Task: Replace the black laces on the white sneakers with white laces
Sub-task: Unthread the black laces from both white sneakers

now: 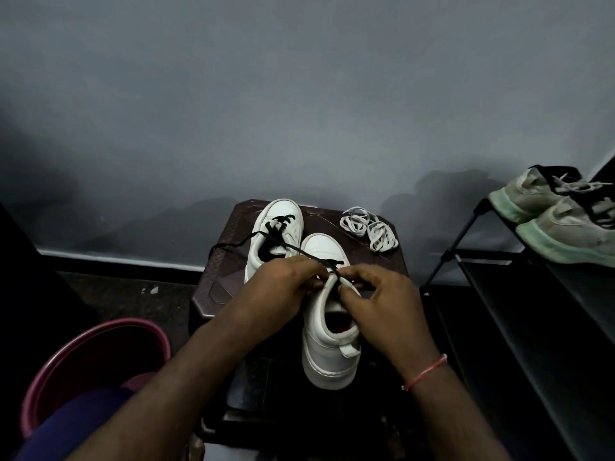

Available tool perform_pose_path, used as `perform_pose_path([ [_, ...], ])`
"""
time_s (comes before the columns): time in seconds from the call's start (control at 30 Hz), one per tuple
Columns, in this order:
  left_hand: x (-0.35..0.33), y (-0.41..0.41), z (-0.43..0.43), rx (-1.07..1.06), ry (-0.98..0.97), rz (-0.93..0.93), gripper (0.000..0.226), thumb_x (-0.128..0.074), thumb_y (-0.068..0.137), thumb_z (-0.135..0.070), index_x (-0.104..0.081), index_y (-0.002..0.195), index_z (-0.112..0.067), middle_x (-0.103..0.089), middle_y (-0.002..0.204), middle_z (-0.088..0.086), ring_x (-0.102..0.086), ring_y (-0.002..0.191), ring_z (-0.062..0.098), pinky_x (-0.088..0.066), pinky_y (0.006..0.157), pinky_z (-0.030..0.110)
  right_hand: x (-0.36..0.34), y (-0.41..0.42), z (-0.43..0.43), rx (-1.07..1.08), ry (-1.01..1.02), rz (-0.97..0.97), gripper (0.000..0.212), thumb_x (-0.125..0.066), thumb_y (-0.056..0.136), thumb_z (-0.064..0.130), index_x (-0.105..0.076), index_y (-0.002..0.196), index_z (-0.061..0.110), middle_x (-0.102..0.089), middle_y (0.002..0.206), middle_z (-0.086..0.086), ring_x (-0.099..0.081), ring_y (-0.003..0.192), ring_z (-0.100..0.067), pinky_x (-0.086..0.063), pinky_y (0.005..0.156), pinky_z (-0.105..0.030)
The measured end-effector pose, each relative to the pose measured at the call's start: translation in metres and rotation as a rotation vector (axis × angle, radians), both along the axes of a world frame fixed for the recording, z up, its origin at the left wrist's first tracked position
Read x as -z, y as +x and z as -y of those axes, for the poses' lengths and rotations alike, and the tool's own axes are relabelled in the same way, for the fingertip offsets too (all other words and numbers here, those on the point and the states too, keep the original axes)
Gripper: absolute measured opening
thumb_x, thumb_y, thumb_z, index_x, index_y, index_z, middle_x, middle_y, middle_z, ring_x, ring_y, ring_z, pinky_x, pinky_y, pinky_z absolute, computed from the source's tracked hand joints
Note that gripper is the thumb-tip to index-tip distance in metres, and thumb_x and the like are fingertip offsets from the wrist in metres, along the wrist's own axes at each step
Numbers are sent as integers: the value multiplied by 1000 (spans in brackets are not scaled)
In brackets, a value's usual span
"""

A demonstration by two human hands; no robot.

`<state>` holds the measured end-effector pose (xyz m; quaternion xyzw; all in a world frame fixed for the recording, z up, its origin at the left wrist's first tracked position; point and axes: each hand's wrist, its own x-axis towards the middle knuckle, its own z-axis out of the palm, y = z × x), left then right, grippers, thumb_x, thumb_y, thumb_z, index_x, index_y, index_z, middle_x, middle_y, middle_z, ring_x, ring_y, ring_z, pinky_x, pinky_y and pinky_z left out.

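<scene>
At 6 o'clock the nearer white sneaker [327, 344] is worked on the bench [226, 281], its black lace [312, 256] pinched by the left hand [273, 294] and right hand [382, 304] (both curled at the tongue). A hard tug could drag the farther sneaker [283, 211] at 12, over which the lace is draped. White laces [369, 227] lie coiled at 1 o'clock.

Forearms bare. Thin pink-red thread band [424, 372] at the wrist of my right hand [382, 311]. Dark blue cloth [76, 424] lower left.

Both forearms extend forward, converging. Left hand [279, 291] and right hand [379, 307] meet at the fingertips, fingers curled, pinching the black lace [327, 262].
</scene>
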<state>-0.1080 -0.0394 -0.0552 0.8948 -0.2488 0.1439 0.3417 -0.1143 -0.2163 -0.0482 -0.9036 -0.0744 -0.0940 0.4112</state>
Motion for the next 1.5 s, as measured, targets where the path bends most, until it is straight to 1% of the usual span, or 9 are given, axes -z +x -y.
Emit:
perform_pose_path([
  [0.3, 1, 4, -1, 20, 53, 69, 37, -43, 88, -31, -70, 96, -7, -70, 89, 5, -66, 79, 22, -49, 70, 33, -1, 1, -1, 5, -35, -20, 29, -61, 69, 36, -72, 96, 36, -73, 88, 19, -67, 79, 0, -56, 77, -33],
  [0.5, 9, -2, 11, -371, -153, 53, 13, -55, 78, -24, -58, 83, -13, -62, 72, 0, -56, 67, 20, -45, 62, 38, 3, 1, 5, 20, 8, -31, 27, -56, 69, 49, -69, 92, 44, -71, 68, 8, -65, 58, -11, -56, 62, -38],
  [0.77, 7, -2, 8, -159, -10, 82, 11, -56, 85, -27, -64, 92, -22, -61, 85, -9, -58, 74, 11, -50, 67, 35, 5, 1, 4, 36, 7, -44, 28, -55, 70, 46, -67, 94, 46, -71, 71, 13, -66, 62, -7, -57, 64, -38],
  [0.97, -15, -15, 30, -144, -990, -379, 16, -48, 96, 2, -57, 94, -11, -66, 81, 7, -64, 81, 16, -52, 83, 28, 7, 3, 7, 74, -7, -49, 29, -53, 67, 49, -65, 94, 49, -70, 67, 10, -64, 56, -10, -56, 61, -38],
  [1.1, -47, -11, 20, -211, -1362, -408, 18, -48, 95, 3, -57, 91, -12, -51, 61, 1, -49, 54, 8, -49, 64, 26, 6, 1, 7, 90, -24, -45, 27, -55, 69, 47, -64, 95, 49, -69, 66, 10, -64, 57, -10, -56, 63, -38],
  [1.23, -51, -18, 15, -182, -888, -375, 27, -47, 94, 4, -65, 89, -14, -49, 58, -2, -38, 46, 7, -35, 46, 18, 4, 0, 0, 115, -71, -16, 29, -53, 70, 50, -61, 97, 50, -71, 73, 12, -66, 67, -10, -55, 66, -35],
  [1.33, -38, -23, 23, -69, -463, -320, 23, -47, 100, -13, -68, 93, -13, -63, 77, 3, -57, 64, 1, -45, 58, 19, 3, 0, -1, 117, -102, 8, 28, -58, 71, 46, -61, 99, 48, -72, 78, 9, -67, 74, -14, -55, 68, -34],
  [1.4, -36, -27, 27, 42, -564, -434, 31, -43, 102, -21, -67, 89, -8, -69, 86, 16, -65, 79, 19, -54, 75, 30, 3, -1, 0, 110, -107, 4, 25, -62, 73, 44, -63, 97, 46, -72, 77, 8, -67, 73, -15, -54, 66, -33],
  [1.5, -41, -28, 31, 76, -850, -499, 38, -43, 98, -31, -63, 71, -14, -59, 64, 13, -57, 63, 20, -51, 67, 25, 4, -1, 0, 114, -69, -4, 20, -61, 74, 50, -66, 94, 45, -70, 71, 9, -66, 68, -9, -54, 64, -35],
])
